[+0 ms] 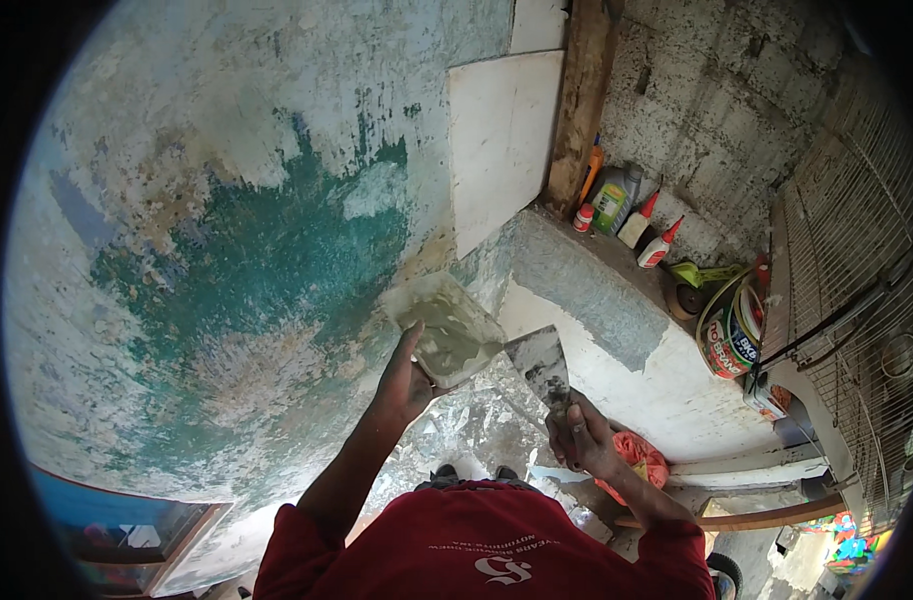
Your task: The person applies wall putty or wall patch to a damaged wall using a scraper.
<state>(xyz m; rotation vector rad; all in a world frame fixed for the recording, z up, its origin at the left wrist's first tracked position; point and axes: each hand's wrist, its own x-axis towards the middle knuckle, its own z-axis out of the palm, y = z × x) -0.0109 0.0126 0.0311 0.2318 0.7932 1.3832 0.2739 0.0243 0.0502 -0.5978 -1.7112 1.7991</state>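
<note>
My left hand (pixel 405 388) grips a translucent squarish plastic tub (pixel 417 296) from its near left side, thumb over the rim. Grey-green putty (pixel 455 345) lies inside, smeared up the walls. In my right hand (pixel 585 435) is a putty knife (pixel 540 360) with a broad metal blade, held by its handle. Dark and pale residue marks the blade. One blade corner is close to the tub's right corner, where some putty shows; whether they touch I cannot tell.
A patchy wall (pixel 277 250) with green and white paint fills the left. On a ledge (pixel 587 290) at the right stand several bottles (pixel 614 200), a tape roll (pixel 687 300) and a paint bucket (pixel 729 335). A wire rack (pixel 852 250) rises far right; a red plastic bag (pixel 640 460) lies below.
</note>
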